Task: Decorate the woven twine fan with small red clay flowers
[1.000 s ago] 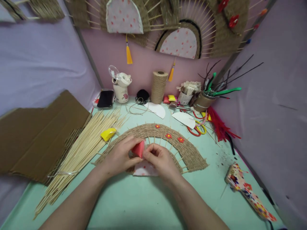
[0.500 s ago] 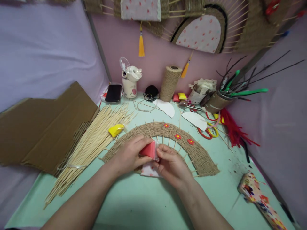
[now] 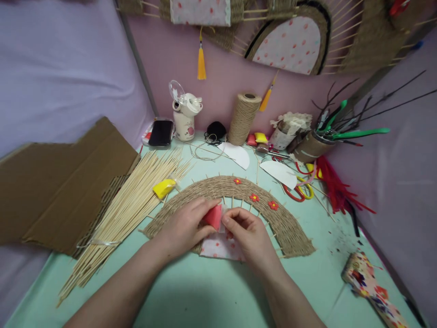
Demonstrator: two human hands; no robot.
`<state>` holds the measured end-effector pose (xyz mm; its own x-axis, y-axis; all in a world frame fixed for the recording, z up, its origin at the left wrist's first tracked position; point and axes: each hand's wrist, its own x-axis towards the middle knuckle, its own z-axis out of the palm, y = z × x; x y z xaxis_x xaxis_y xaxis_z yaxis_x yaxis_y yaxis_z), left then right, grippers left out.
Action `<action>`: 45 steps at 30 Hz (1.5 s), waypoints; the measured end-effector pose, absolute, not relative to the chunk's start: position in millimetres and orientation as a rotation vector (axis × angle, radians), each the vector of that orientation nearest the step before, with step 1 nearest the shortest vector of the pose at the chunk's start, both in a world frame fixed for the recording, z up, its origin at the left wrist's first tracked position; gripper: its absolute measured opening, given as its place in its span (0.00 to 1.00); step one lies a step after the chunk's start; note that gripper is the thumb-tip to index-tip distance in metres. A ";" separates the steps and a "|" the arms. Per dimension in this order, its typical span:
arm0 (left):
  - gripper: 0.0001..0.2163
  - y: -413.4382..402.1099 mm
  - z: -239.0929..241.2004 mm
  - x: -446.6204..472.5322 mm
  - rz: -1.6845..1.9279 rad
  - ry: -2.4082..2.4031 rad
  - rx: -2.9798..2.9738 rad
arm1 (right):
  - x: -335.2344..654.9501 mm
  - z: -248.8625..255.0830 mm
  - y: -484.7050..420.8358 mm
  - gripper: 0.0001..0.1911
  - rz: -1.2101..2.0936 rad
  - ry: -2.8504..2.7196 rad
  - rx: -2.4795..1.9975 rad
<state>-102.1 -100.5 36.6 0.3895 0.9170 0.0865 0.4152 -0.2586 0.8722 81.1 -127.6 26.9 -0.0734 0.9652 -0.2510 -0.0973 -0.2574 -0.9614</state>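
Observation:
A small red packet in clear wrap (image 3: pixel 214 216) is pinched between both hands above a half-round fan of woven twine (image 3: pixel 287 223). My left hand (image 3: pixel 184 228) grips the packet from the left, fingers closed round it. My right hand (image 3: pixel 249 234) pinches the packet's right edge with thumb and fingertips. The fan lies flat on the green table (image 3: pixel 205 296), has wooden spokes, three small red flowers (image 3: pixel 254 197) on its band and a white spotted cloth centre (image 3: pixel 220 246) partly under my hands.
A bundle of bamboo skewers (image 3: pixel 126 214) and brown cardboard (image 3: pixel 58 182) lie at left, with a yellow packet (image 3: pixel 164 187) on the skewers. At the back stand a twine spool (image 3: pixel 243 119), a white cup (image 3: pixel 184 119) and a phone (image 3: pixel 160 133). Scissors (image 3: pixel 297 190), red pipe cleaners (image 3: pixel 336 189) and a patterned glue gun (image 3: pixel 370 287) lie at right.
The view has shifted down and left, so the table items sit further right. Both hands have stayed on the red packet; my right fingers have moved along its edge.

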 end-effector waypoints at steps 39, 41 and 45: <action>0.11 -110.1 53.3 -101.0 0.538 1.341 2.005 | 75.7 20.0 -136.4 0.07 0.734 -1.466 -1.468; 0.26 -110.5 48.0 -98.2 0.591 1.368 2.131 | 77.7 21.3 -135.6 0.08 0.853 -1.372 -1.430; 0.27 -112.9 34.7 -92.1 0.544 1.379 2.333 | 77.7 21.5 -135.8 0.07 0.972 -1.329 -1.387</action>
<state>-92.1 -112.9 34.7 0.4451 0.8851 0.1363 0.7400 -0.4492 0.5006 77.7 -135.8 21.5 0.0938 0.9935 0.0651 0.2393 0.0410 -0.9701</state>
